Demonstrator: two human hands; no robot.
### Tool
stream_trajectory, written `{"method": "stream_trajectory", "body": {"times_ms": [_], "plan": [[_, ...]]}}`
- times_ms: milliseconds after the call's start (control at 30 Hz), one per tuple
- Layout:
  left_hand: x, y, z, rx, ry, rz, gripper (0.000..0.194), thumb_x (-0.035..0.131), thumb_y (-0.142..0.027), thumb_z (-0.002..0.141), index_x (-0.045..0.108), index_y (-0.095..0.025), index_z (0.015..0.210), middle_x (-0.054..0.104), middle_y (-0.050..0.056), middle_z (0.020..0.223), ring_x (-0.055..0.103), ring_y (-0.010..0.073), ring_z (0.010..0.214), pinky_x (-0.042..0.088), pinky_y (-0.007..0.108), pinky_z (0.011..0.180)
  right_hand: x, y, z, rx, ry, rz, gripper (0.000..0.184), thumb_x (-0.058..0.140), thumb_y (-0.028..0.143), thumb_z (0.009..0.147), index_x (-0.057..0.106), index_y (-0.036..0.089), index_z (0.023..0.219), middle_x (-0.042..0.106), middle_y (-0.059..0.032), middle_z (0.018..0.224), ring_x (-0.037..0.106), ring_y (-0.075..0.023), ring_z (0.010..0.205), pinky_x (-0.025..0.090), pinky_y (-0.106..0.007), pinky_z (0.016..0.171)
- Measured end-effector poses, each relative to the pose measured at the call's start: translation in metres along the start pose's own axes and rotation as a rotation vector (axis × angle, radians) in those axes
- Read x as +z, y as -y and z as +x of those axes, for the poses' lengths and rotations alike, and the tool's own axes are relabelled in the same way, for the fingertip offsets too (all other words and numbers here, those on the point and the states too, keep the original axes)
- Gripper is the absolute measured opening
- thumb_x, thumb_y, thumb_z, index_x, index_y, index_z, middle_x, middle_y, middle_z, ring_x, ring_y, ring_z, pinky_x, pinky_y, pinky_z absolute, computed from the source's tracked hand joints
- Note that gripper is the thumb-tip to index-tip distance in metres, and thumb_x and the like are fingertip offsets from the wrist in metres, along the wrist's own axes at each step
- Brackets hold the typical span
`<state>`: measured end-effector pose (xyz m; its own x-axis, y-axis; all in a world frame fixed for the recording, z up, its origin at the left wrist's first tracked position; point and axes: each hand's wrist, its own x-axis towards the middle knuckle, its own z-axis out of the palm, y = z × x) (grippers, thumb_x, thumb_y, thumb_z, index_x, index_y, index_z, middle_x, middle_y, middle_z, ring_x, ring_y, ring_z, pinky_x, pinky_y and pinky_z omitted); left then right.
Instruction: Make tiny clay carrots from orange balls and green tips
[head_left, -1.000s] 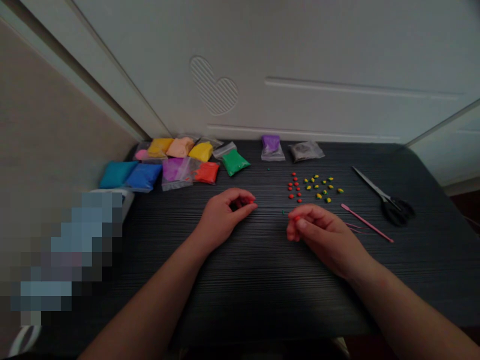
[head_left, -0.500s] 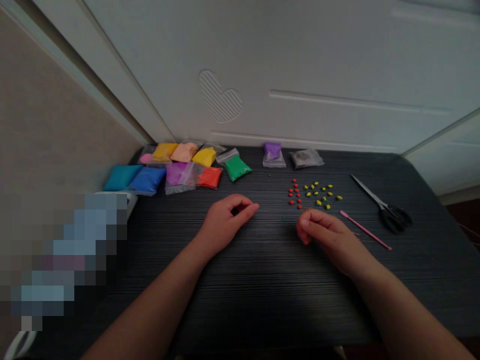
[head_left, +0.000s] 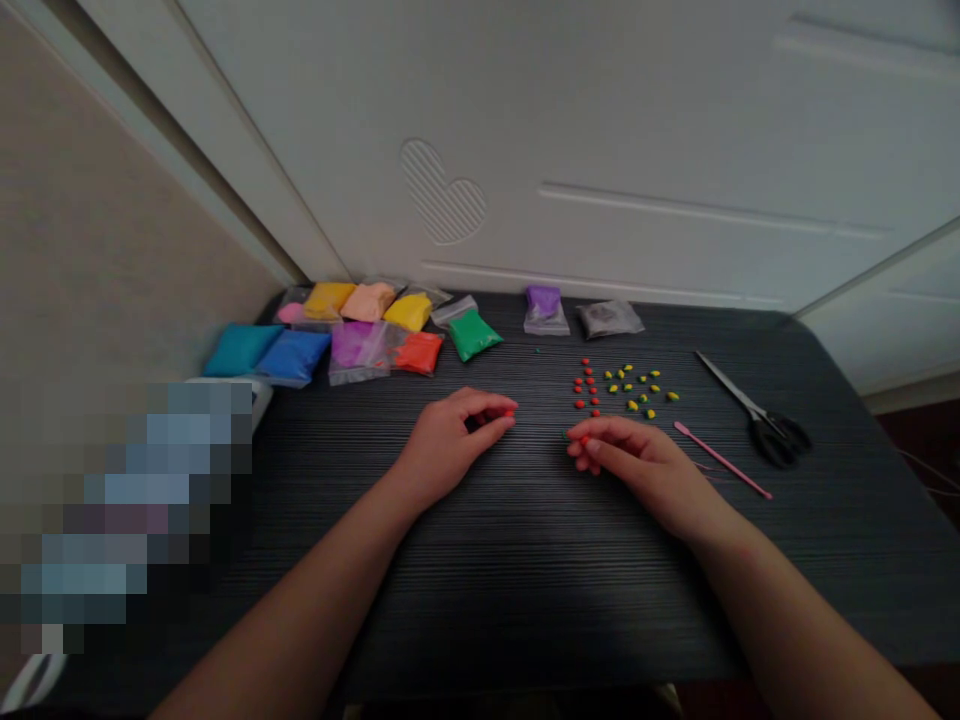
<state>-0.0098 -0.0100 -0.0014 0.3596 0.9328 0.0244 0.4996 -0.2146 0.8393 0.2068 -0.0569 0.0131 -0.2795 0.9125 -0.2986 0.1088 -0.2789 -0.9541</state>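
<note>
My left hand [head_left: 459, 430] rests over the dark table with thumb and fingertips pinched on a small piece of red clay [head_left: 510, 412]. To its right, my right hand [head_left: 637, 458] holds another bit of red clay [head_left: 586, 440] between thumb and forefinger. A tiny green clay speck [head_left: 565, 435] lies at the tips of the right fingers. Beyond the right hand are several small red clay pieces [head_left: 580, 404] in short columns. Beside them sit several yellow-and-green clay pieces [head_left: 632, 405].
Bags of coloured clay line the back left, including green [head_left: 474, 334], red [head_left: 418, 352] and blue [head_left: 294, 357]. A purple bag [head_left: 545, 308] and a grey bag [head_left: 611, 318] lie further right. A pink clay tool [head_left: 724, 460] and black-handled scissors [head_left: 757, 413] lie at the right.
My right hand has moved left, nearer my left hand, and its fingers have straightened somewhat, showing the red clay. Red clay now shows at my left fingertips too. The view shifts slightly.
</note>
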Motion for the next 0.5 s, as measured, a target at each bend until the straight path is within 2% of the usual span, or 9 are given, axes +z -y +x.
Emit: {"method": "stream_trajectory", "body": {"times_ms": [100,300,400,500], "plan": [[-0.001,0.000,0.000,0.032,0.008,0.006,0.027,0.046,-0.037,0.079,0.063,-0.023,0.095,0.064,0.002,0.094,0.056,0.0157,0.086,0.042,0.029,0.079,0.005,0.002,-0.002,-0.029,0.036,-0.033,0.022,0.044,0.032,0.084,0.056,0.018,0.097,0.058,-0.0010,0.080,0.052,-0.0091,0.071,0.041,-0.024,0.068],[-0.001,-0.004,0.000,0.003,-0.008,0.046,0.025,0.049,-0.041,0.076,0.062,-0.020,0.078,0.063,0.001,0.078,0.056,0.0144,0.073,0.043,0.026,0.067,0.011,0.006,-0.009,-0.109,0.064,-0.211,0.033,0.041,0.039,0.085,0.049,0.016,0.063,0.050,0.0008,0.063,0.046,-0.0097,0.063,0.037,-0.024,0.063],[0.000,-0.004,0.000,-0.013,-0.005,0.032,0.022,0.054,-0.041,0.072,0.060,-0.019,0.076,0.062,-0.001,0.073,0.055,0.0130,0.067,0.043,0.024,0.062,0.014,0.007,-0.012,-0.122,0.084,-0.165,0.025,0.046,0.037,0.082,0.048,0.017,0.068,0.050,0.0016,0.063,0.047,-0.0098,0.063,0.037,-0.024,0.062],[0.000,-0.002,0.000,0.002,-0.001,0.024,0.023,0.053,-0.038,0.074,0.062,-0.020,0.085,0.062,0.001,0.080,0.056,0.0130,0.071,0.043,0.024,0.065,0.016,0.007,-0.013,-0.103,0.104,-0.079,0.014,0.049,0.031,0.082,0.052,0.018,0.084,0.055,0.0006,0.071,0.051,-0.0100,0.069,0.040,-0.024,0.065]]}}
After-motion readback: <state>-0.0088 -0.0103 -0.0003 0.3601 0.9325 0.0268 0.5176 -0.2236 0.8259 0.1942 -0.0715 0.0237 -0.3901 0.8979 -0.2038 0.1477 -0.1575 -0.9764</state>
